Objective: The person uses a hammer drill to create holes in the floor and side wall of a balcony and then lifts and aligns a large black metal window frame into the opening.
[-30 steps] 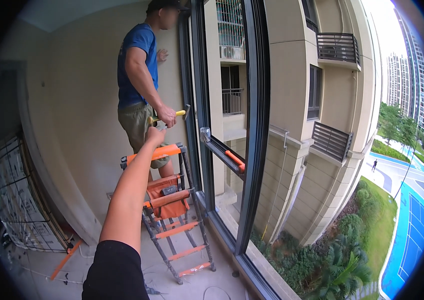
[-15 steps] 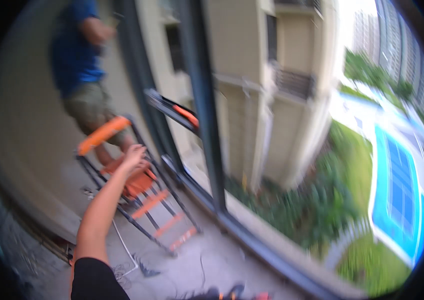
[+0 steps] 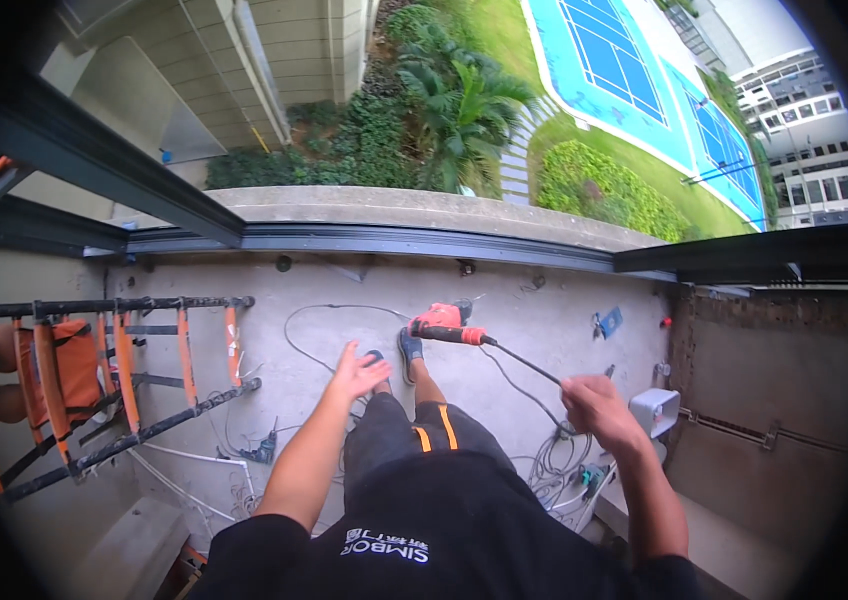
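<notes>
My right hand (image 3: 599,408) is closed around the black power cord (image 3: 524,362) of a red power drill (image 3: 449,320). From that fist the cord runs left to the drill's black handle. The drill shows just beyond my feet; whether it hangs from the cord or rests on the floor I cannot tell. Left of the drill, my left hand (image 3: 357,374) reaches forward with fingers spread, holding nothing and apart from the tool.
An orange-and-black stepladder (image 3: 184,345) stands left, a person's leg (image 3: 6,360) behind it. Ahead, a dark window frame (image 3: 374,238) borders a drop to gardens. A teal power tool (image 3: 264,447), coiled cables (image 3: 552,465) and a white box-like object (image 3: 656,412) are around me.
The view has swung from the ladder and person at left down to the floor before me. My left hand is away from the ladder; my right hand and the red drill have come into view.
</notes>
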A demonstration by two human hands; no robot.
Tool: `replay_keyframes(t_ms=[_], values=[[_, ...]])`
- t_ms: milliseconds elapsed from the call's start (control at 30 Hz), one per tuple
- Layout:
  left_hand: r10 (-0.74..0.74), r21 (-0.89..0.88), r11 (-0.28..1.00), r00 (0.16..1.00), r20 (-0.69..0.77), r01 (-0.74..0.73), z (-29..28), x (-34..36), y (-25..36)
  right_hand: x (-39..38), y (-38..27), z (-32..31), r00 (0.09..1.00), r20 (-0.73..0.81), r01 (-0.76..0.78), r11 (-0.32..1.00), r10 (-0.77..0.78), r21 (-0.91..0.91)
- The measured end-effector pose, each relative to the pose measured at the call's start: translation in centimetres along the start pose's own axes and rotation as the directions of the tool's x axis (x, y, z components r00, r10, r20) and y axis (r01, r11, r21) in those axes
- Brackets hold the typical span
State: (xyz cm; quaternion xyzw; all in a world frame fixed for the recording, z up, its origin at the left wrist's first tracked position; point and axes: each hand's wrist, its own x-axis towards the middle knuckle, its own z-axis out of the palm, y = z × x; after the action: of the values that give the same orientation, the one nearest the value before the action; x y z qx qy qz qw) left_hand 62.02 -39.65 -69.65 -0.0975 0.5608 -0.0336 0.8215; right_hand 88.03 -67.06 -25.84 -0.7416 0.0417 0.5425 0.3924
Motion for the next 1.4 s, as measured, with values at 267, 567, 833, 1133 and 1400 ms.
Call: replay_keyframes(t_ms=[267,567,833,1133,1400], values=[[-0.315,0.044,0.943,0.836,0.449,0.331,15.0,-6.0,-14.2,-22.1,3.3,-5.4,0.964,-0.182,0.182,0.979,-0.196,-0.093],[0.039,0.075,0.99,0.749,0.661,-0.118,17.7,-5.7,-21.8,-19.1,23.6,-16.9,0.755,-0.575,0.409,0.912,-0.316,0.035],[0.07,0.392,0.842,0.797,0.6,-0.37,30.9,-15.6,-34.0,-14.8,34.6,-27.0,0.551,-0.588,0.465,0.803,-0.592,-0.373],[0.181,0.534,0.527,0.701,0.69,-0.661,41.8,-18.5,-57.9,-12.9,28.6,-32.5,0.453,-0.249,0.817,0.511,-0.856,-0.269],[0.079,0.541,0.638,0.746,0.662,-0.548,50.3,-9.9,-74.4,-11.8,32.0,-47.5,0.496,-0.55,0.707,0.68,-0.672,-0.192]])
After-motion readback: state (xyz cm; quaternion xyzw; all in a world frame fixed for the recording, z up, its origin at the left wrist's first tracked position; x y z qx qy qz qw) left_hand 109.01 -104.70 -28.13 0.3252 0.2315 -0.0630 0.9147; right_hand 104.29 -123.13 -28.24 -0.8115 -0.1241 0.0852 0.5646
